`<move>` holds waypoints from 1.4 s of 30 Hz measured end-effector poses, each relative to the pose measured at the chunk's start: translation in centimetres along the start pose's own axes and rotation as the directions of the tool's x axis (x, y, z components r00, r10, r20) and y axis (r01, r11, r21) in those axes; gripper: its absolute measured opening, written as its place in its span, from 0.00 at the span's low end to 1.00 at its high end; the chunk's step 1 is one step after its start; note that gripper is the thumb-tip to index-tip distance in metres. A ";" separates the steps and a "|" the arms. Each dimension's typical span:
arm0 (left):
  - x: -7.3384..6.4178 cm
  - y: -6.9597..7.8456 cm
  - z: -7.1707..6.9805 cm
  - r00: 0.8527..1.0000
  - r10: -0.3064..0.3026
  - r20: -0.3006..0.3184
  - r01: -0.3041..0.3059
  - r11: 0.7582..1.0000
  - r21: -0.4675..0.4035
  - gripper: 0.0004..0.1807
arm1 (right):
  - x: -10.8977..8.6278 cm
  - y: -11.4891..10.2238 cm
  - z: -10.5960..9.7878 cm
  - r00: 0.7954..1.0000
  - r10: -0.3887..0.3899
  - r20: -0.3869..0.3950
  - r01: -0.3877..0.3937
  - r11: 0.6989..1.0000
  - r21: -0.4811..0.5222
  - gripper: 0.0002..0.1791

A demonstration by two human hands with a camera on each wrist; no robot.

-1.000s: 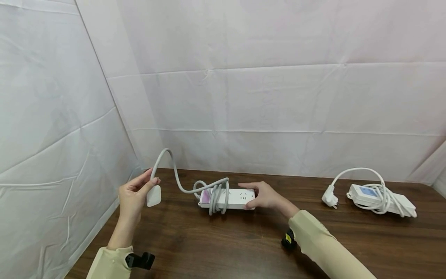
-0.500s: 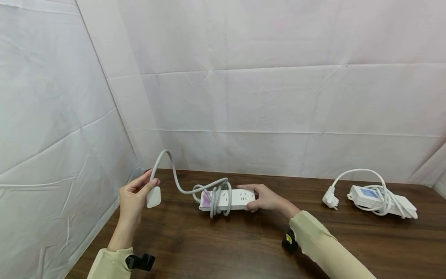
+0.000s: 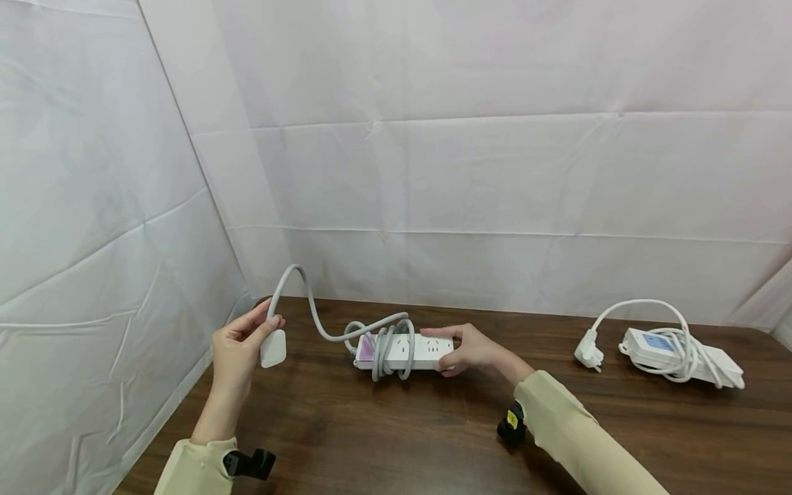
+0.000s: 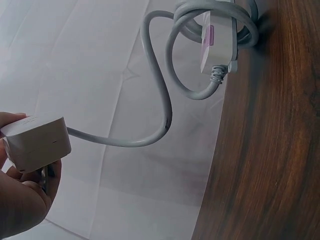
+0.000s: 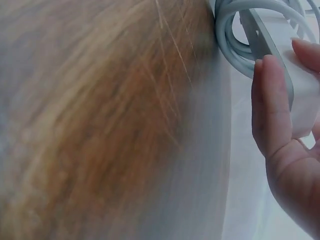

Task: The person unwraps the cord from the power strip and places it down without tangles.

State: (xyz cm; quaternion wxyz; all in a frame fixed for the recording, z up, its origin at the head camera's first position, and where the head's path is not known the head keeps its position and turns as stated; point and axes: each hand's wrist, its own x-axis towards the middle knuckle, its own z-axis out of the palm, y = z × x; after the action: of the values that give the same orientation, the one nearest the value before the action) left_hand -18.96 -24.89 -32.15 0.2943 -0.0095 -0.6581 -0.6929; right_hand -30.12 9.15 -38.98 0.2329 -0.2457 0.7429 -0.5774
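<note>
In the head view my left hand point(image 3: 237, 350) pinches a white plug point(image 3: 273, 348), held up left of the power strip. A grey cord point(image 3: 313, 311) arches from it to the white power strip point(image 3: 427, 352), which has a purple patch at its left end. Several cord loops point(image 3: 382, 354) wrap loosely around the strip's left half. My right hand point(image 3: 473, 352) grips the strip's right end, thumb on the near side and fingers at the far side. In the left wrist view the plug point(image 4: 40, 142) sits between fingers and thumb, with metal prongs partly hidden below it.
To the right on the brown wooden table point(image 3: 383, 440) lies a second white power strip point(image 3: 650, 346) with a blue label, its cord wrapped round it and its plug point(image 3: 589, 350) beside it. White cloth walls point(image 3: 433, 172) stand behind and at the left.
A cord loop on the strip has shifted slightly to the right and looks looser. The strip has tilted a little in my right hand. My left hand stays almost still with the plug.
</note>
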 end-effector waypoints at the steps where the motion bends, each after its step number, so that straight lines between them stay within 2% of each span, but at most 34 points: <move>1: 0.0 0.1 0.0 1.000 0.000 -0.001 0.000 1.000 0.006 0.16 | 0.0 0.0 0.0 1.000 0.009 -0.003 -0.009 1.000 0.008 0.38; 6: 0.0 0.4 0.1 1.000 0.002 0.002 -0.002 1.000 0.013 0.17 | 0.0 -0.2 0.1 0.999 0.040 -0.016 -0.039 0.999 0.035 0.39; 13: -0.1 0.8 0.1 1.000 0.015 0.009 -0.014 1.000 -0.008 0.16 | -0.3 0.0 0.4 0.997 0.073 -0.004 -0.071 0.984 0.164 0.42; 19: -0.1 0.9 0.1 1.000 0.009 0.006 -0.008 0.999 -0.034 0.14 | -0.7 0.2 0.1 0.998 0.063 0.006 -0.062 0.972 0.227 0.44; 27: 0.0 0.9 0.1 1.000 0.028 0.002 -0.028 0.998 -0.053 0.14 | -0.9 0.4 0.0 0.999 0.053 -0.005 -0.049 0.962 0.270 0.43; 35: 0.4 1.3 0.1 1.000 0.012 -0.003 -0.012 0.998 -0.058 0.14 | -1.2 0.1 0.1 1.000 0.019 0.010 -0.022 0.947 0.321 0.44; 42: 0.8 1.7 0.3 1.000 0.022 -0.004 -0.022 0.997 -0.074 0.14 | -1.7 -0.3 0.2 1.000 0.010 0.020 -0.016 0.938 0.346 0.44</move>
State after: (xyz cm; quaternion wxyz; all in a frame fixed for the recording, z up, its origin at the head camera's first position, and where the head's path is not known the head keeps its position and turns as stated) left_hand -19.02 -24.91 -30.25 0.3022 -0.0265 -0.6315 -0.7136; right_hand -28.67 10.03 -38.66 0.2829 -0.2011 0.6293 -0.6954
